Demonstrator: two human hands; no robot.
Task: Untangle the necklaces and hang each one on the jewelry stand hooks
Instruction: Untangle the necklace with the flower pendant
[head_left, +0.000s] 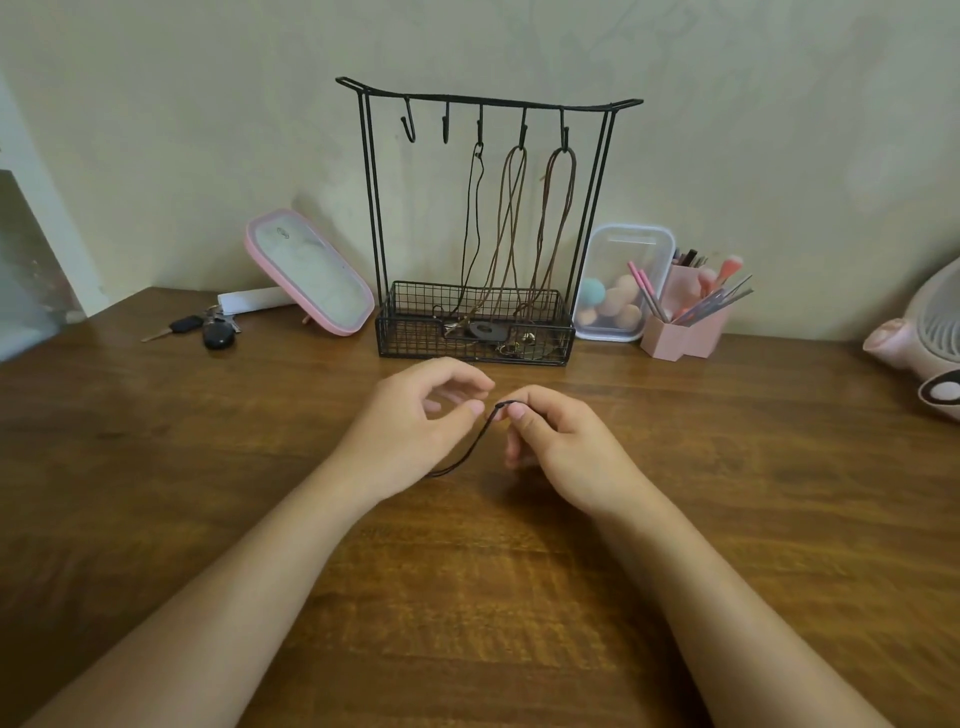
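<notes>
Black cord necklace (475, 440), in front of the jewelry stand (415, 340), is pinched at its loop by the right hand (566, 452); the left hand (410, 426), loosely curled and empty, should spread the loop before hooking.

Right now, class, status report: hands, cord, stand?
Right hand pinches black cord at its loop; left hand open beside it. Three necklaces hang on stand; two left hooks free. Path clear.
</notes>
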